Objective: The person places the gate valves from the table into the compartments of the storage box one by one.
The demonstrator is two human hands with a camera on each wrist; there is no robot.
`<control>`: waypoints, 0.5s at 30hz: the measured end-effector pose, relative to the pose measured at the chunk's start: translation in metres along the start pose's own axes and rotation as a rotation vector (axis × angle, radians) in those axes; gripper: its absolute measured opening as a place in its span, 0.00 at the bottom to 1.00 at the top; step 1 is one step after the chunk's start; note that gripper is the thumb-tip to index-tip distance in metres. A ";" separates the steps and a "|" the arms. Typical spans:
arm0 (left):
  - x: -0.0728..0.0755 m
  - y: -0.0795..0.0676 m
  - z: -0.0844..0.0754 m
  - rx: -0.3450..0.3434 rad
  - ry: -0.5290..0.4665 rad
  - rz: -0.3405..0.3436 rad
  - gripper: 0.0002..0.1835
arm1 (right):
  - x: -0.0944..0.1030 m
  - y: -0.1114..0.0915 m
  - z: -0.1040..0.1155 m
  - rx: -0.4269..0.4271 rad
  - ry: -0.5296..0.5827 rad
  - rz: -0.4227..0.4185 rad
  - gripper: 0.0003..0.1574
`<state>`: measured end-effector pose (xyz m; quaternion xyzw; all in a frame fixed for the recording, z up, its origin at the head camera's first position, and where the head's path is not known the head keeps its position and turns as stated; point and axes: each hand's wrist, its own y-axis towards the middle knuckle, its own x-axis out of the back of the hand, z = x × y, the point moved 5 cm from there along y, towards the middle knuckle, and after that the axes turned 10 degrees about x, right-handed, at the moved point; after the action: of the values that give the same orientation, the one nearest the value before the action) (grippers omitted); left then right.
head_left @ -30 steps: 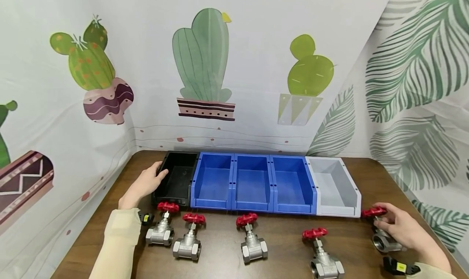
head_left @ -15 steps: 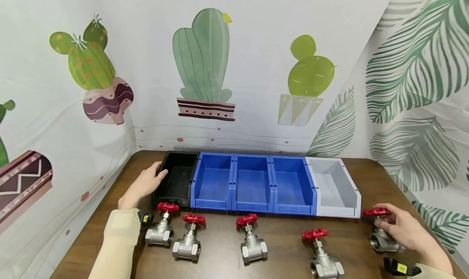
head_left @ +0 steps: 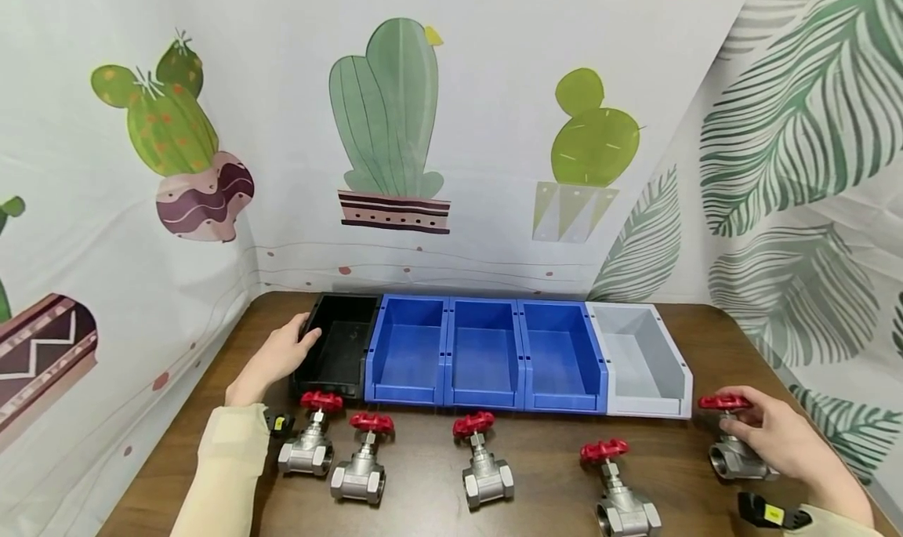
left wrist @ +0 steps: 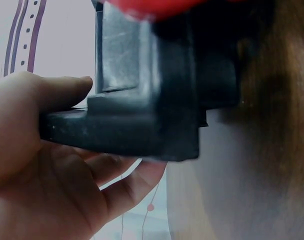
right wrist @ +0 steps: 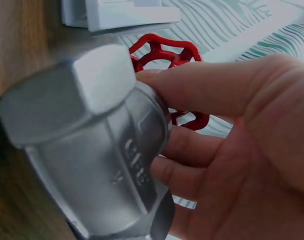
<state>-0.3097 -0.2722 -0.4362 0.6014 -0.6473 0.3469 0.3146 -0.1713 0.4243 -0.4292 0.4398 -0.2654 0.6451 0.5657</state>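
My left hand (head_left: 277,358) grips the left wall of a black plastic bin (head_left: 343,349), thumb over the inner side. In the left wrist view, the fingers curl beneath the wall of the black bin (left wrist: 142,125) on its outer side. At the far right, my right hand (head_left: 779,435) holds a steel gate valve (head_left: 737,458) by its neck, just below the red handwheel (head_left: 724,402). The right wrist view has the hexagonal valve body (right wrist: 97,150) large in front, with the thumb pinching behind it and part of the grip hidden.
Three blue bins (head_left: 483,357) and a grey bin (head_left: 642,357) continue the row beside the black one. Several more red-wheeled valves (head_left: 488,474) stand along the front of the wooden table (head_left: 423,513). A cactus-print cloth (head_left: 494,129) hangs behind.
The valve in my right hand has shifted and turned slightly, its handwheel now a little higher and flatter. My left hand keeps its hold on the black bin. The head view has shifted slightly.
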 end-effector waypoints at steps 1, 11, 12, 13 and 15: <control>0.000 0.000 0.000 0.002 0.000 0.000 0.30 | 0.001 0.001 0.000 -0.001 -0.005 -0.002 0.21; -0.001 0.002 0.002 0.004 -0.004 -0.015 0.30 | 0.010 0.007 0.010 -0.013 0.054 -0.005 0.25; -0.001 0.002 0.003 0.004 -0.003 -0.018 0.30 | 0.011 0.009 0.012 -0.004 0.048 -0.004 0.25; -0.001 0.003 0.003 0.005 -0.001 -0.020 0.30 | 0.012 0.011 0.013 0.005 0.046 0.002 0.25; -0.001 0.003 0.003 0.004 0.000 -0.022 0.30 | 0.015 0.014 0.016 0.026 0.037 -0.003 0.25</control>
<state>-0.3129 -0.2737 -0.4393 0.6090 -0.6401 0.3448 0.3171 -0.1805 0.4153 -0.4065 0.4357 -0.2457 0.6556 0.5657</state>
